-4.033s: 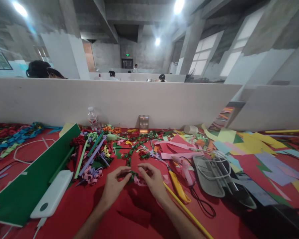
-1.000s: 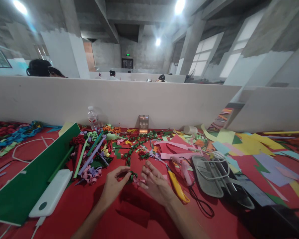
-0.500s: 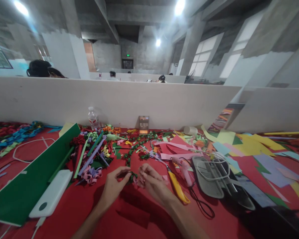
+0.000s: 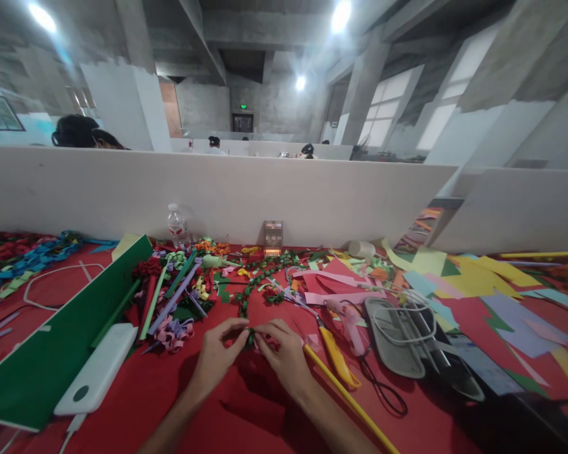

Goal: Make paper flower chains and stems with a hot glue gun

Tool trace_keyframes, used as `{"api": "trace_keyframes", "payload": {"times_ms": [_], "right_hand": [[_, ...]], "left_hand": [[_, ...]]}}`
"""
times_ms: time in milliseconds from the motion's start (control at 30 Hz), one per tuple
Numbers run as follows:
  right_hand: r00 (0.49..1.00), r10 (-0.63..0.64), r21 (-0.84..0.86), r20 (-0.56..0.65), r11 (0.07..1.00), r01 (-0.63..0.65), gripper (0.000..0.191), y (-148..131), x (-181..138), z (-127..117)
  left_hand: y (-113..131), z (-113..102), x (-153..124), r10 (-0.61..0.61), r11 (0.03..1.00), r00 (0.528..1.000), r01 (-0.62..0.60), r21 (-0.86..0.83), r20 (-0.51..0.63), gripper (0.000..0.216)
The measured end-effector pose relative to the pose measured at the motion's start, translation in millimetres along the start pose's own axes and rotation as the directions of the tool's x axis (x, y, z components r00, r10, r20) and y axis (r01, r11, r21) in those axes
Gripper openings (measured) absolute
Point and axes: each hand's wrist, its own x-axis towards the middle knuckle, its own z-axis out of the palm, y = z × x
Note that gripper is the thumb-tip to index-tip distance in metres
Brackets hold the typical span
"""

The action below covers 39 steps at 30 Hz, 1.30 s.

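Observation:
Over the red tabletop, my left hand [image 4: 222, 347] pinches the near end of a dark green paper garland [image 4: 246, 302] between thumb and fingers. From the other side, my right hand [image 4: 281, 353] has its fingertips closed on the same green end. A bit of pink or red paper shows under the right fingers, partly covered. A long yellow rod [image 4: 345, 397] slants from beside my right hand to the bottom edge; whether that hand also grips it is unclear. The garland curves away toward the back, where a small red and green paper flower [image 4: 273, 294] lies beside it.
At right lie a yellow-handled tool [image 4: 337, 356], a pink glue gun [image 4: 350, 323], a grey tray [image 4: 392, 340] with cable, and coloured paper sheets [image 4: 473, 277]. To the left are a green board [image 4: 61, 347], a white power bank [image 4: 98, 371] and rolled paper sticks [image 4: 176, 296]. A bottle [image 4: 176, 226] stands behind.
My right hand has moved left and closed its fingers on the garland's end beside my left hand. The yellow rod has come into view beside it. My left hand has barely moved.

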Motion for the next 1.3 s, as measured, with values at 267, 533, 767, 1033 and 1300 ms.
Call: {"api": "trace_keyframes", "payload": {"times_ms": [267, 533, 767, 1033, 1300], "right_hand": [[0.999, 0.028, 0.036, -0.016, 0.999, -0.027, 0.014, -0.3, -0.1, -0.4], [0.992, 0.124, 0.088, -0.033, 0.989, -0.120, 0.014, -4.6, 1.6, -1.1], [0.972, 0.220, 0.084, -0.081, 0.973, -0.213, 0.015, -4.6, 0.2, 4.2], [0.981, 0.171, 0.069, -0.093, 0.984, -0.165, 0.016, -6.9, 0.5, 3.9], [0.995, 0.054, 0.007, -0.080, 0.999, -0.053, 0.015, -6.8, -0.8, 4.0]], "left_hand": [[-4.1, 0.7, 0.7, -0.024, 0.998, 0.999, 0.025, -0.059, 0.026, 0.026], [-4.8, 0.4, 0.4, -0.010, 0.999, 0.998, 0.012, -0.042, 0.061, 0.027], [-7.8, 0.3, 0.2, -0.013, 1.000, 0.997, 0.014, -0.017, 0.075, 0.027], [-0.6, 1.5, -1.3, -0.011, 1.000, 0.999, 0.010, 0.019, 0.052, 0.027], [-3.3, 1.1, -1.1, -0.013, 1.000, 0.999, 0.011, 0.023, 0.052, 0.028]]}}
